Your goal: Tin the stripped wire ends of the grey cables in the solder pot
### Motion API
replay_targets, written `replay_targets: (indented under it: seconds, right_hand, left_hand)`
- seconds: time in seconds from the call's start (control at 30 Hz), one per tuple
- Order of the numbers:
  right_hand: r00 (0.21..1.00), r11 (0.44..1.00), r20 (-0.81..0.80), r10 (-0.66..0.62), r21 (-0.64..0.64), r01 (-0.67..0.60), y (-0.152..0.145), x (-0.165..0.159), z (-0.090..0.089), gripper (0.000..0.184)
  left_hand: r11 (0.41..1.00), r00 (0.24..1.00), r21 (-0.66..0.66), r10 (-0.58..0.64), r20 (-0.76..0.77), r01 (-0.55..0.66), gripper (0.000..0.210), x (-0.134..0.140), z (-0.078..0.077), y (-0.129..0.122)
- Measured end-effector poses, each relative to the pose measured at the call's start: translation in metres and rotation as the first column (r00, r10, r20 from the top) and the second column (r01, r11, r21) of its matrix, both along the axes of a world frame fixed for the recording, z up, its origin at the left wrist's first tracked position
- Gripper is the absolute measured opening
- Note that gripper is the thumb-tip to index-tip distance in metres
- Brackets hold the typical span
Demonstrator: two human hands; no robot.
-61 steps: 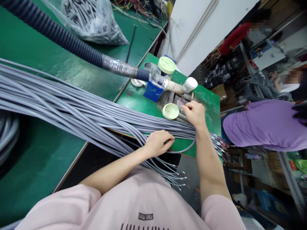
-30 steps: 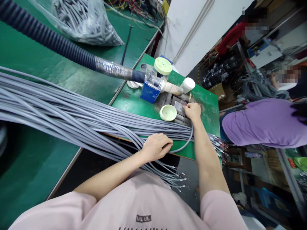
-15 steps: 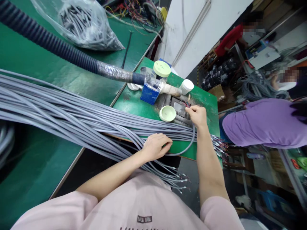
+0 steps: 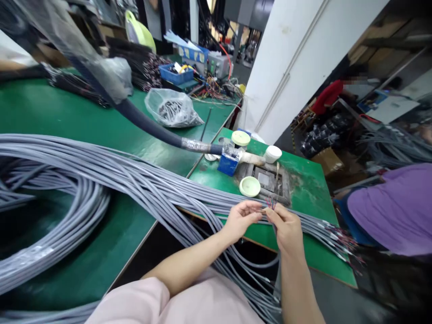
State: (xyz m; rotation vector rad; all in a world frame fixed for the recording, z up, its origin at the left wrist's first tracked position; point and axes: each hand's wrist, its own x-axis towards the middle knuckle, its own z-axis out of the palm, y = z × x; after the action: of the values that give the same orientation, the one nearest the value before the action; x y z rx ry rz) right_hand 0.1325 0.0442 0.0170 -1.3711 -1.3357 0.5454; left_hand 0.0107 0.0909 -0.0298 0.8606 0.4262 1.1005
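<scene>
Several wires (image 4: 271, 204) (splayed) | right grip (image 4: 287, 226): pinching them | left grip (image 4: 240, 221): alongside

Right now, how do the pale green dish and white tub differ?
The pale green dish shows its hollow inside; the white tub shows a closed-looking top. The dish looks shallow, the tub taller. The dish sits nearer the camera, the tub farther. Both look round.

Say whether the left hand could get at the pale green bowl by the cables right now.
Probably yes: the bowl sits just beyond the left hand, with only low-lying cables between them. It is close to the coloured wires in the right hand; whether it grips any is unclear.
</scene>
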Motion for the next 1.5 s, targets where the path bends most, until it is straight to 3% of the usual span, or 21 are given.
replay_targets:
  seconds: [0.17, 0.37, 0.5, 0.57, 0.6, 0.7, 0.77, 0.83, 0.93, 1.07, 1.2, 1.3, 1.37, 1.5]
  right_hand:
    - [0.994, 0.999, -0.101, -0.038, 0.001, 0.039, -0.011, -0.004, -0.014, 0.034]
    - [0.997, 0.998, -0.032, -0.064, 0.001, 0.064, -0.021, -0.003, -0.015, 0.032]
    - [0.999, 0.995, 0.047, 0.027, -0.102, -0.022, -0.038, 0.006, -0.017, 0.02]
    - [0.993, 0.988, 0.077, 0.09, -0.133, -0.079, -0.048, 0.01, -0.022, 0.019]
    - [0.99, 0.987, 0.086, 0.112, -0.125, -0.101, -0.052, 0.011, -0.025, 0.019]
    - [0.987, 0.991, 0.103, 0.125, -0.052, -0.12, -0.063, 0.01, -0.032, 0.02]
    - [0.987, 0.993, 0.106, 0.119, -0.029, -0.117, -0.067, 0.007, -0.035, 0.019]
    - [0.989, 0.994, 0.097, 0.109, -0.025, -0.107, -0.07, 0.006, -0.038, 0.019]
    - [0.997, 1.0, 0.077, 0.029, -0.015, -0.028, -0.073, 0.004, -0.04, 0.018]
    - [0.992, 0.998, 0.118, -0.037, -0.054, 0.043, -0.074, -0.001, -0.038, 0.021]
    - [0.957, 0.995, 0.289, 0.011, -0.097, 0.018, -0.072, 0.002, -0.029, 0.022]
    - [0.92, 0.991, 0.371, -0.124, 0.005, 0.131, -0.071, 0.007, -0.02, 0.018]
    - [0.894, 0.977, 0.394, -0.212, 0.08, 0.196, -0.07, 0.008, -0.014, 0.015]
    - [0.817, 0.977, 0.536, -0.213, 0.134, 0.167, -0.061, -0.001, -0.006, 0.012]
  left_hand:
    - [0.998, 0.998, -0.026, 0.059, 0.023, -0.059, 0.033, 0.01, 0.011, -0.017]
    - [0.992, 0.992, 0.017, 0.123, 0.036, -0.124, 0.025, 0.009, 0.015, -0.024]
    - [0.992, 0.992, 0.035, 0.117, 0.042, -0.119, 0.02, 0.0, 0.019, -0.023]
    - [0.998, 0.993, -0.059, 0.041, 0.111, -0.034, 0.023, -0.003, 0.02, -0.023]
    - [0.99, 0.987, -0.126, -0.047, 0.156, 0.067, 0.026, -0.003, 0.019, -0.024]
    - [0.873, 0.893, -0.263, -0.329, 0.307, 0.412, 0.033, 0.0, 0.013, -0.028]
    - [0.824, 0.852, -0.283, -0.386, 0.354, 0.491, 0.034, 0.002, 0.009, -0.032]
    - [0.823, 0.861, -0.307, -0.368, 0.351, 0.477, 0.033, 0.004, 0.005, -0.036]
    - [0.84, 0.871, -0.279, -0.379, 0.313, 0.465, 0.043, 0.004, 0.0, -0.042]
    - [0.89, 0.886, -0.078, -0.431, 0.17, 0.448, 0.052, 0.002, -0.006, -0.049]
    - [0.95, 0.951, -0.044, -0.309, -0.016, 0.308, 0.04, -0.005, -0.004, -0.049]
    - [0.986, 0.976, -0.053, -0.167, -0.142, 0.161, 0.036, -0.007, -0.005, -0.046]
    - [0.986, 0.965, -0.009, -0.166, -0.201, 0.168, 0.036, -0.007, -0.009, -0.046]
    - [0.965, 0.934, 0.157, -0.152, -0.324, 0.212, 0.033, -0.003, -0.016, -0.052]
